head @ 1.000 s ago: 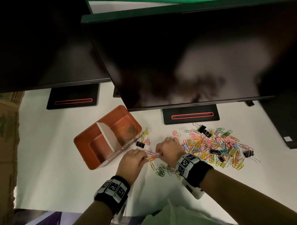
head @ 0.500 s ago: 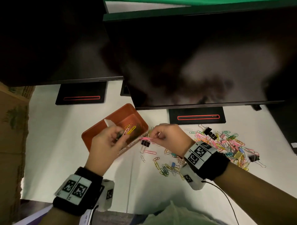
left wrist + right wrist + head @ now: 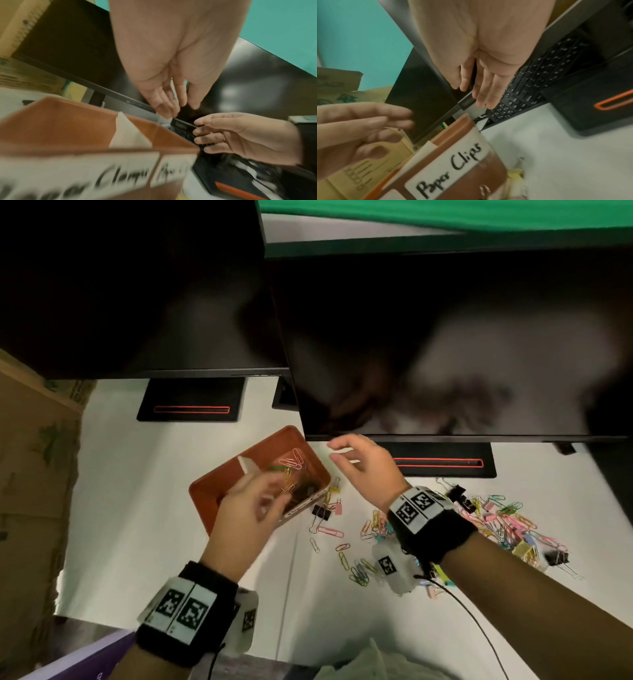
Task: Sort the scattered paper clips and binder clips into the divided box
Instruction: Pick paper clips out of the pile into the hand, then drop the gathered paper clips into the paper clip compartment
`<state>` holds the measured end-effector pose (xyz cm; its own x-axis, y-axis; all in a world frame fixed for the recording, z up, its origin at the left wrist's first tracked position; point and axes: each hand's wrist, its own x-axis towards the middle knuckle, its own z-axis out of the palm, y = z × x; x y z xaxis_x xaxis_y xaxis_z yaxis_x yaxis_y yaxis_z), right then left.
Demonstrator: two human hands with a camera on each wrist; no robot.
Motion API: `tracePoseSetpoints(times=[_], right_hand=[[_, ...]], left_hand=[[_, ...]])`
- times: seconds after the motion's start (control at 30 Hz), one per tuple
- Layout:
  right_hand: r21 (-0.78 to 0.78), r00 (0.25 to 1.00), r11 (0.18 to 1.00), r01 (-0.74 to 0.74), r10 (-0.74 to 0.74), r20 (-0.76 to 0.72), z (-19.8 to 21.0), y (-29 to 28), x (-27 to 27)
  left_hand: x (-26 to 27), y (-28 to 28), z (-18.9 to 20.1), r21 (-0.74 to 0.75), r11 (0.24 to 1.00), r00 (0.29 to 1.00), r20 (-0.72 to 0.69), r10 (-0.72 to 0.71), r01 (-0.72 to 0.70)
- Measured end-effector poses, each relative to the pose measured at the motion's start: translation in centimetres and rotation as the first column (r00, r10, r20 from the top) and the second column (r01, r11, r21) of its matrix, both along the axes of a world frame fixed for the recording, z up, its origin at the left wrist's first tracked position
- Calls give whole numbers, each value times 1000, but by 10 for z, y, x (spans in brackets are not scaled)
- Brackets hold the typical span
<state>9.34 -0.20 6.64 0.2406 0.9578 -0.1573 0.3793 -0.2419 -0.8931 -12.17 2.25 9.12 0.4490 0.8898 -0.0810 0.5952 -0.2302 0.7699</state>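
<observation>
The orange-brown divided box [image 3: 239, 455] stands on the white table, and its right compartment holds several coloured paper clips [image 3: 292, 468]. A white divider [image 3: 248, 465] splits it. Its front label reads "Paper Clips" [image 3: 450, 169]. My left hand [image 3: 274, 494] hovers over the box's near edge, fingers loose and empty [image 3: 171, 105]. My right hand [image 3: 342, 451] hangs just right of the box with straight fingers, holding nothing [image 3: 477, 94]. A black binder clip [image 3: 320, 511] and a pink paper clip [image 3: 330, 531] lie beside the box. The big mixed pile [image 3: 496, 525] sits at the right.
Two dark monitors [image 3: 445, 354] overhang the table's back, on black stands with orange lines [image 3: 438, 463]. A black keyboard [image 3: 530, 83] lies under the right one. Cardboard [image 3: 30, 474] borders the left. A cable [image 3: 479, 628] trails from my right wrist.
My right hand has let go of the pink paper clip and opened beside the box. The left hand has drawn back towards the near edge, empty. More clips lie in the right compartment.
</observation>
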Motion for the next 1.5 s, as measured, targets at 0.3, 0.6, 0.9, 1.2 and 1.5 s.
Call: tracePoseSetpoints(times=[0.3,0.6,0.9,1.2,1.5], right_hand=[[-291,926,931,-219,293,239,-50,-30,18],[-436,730,808,-397,566,384,-64,-22,0],[-473,774,797,-375,550,314,-63,-30,14],[-422,714,817,-394,561,420,-71,-6,-16],[-538,657,735,-413,649,382,-69,-8,-9]], left_hand=[[8,-59,-82,-123,916,904,-153,-399,383],[31,-55,-116,20,892,851,-311,-424,452],[27,-54,-128,46,926,909,-214,-357,374],[25,-53,-116,49,905,875,-282,-393,423],[-13,-53,-104,-68,994,973,-205,-102,90]])
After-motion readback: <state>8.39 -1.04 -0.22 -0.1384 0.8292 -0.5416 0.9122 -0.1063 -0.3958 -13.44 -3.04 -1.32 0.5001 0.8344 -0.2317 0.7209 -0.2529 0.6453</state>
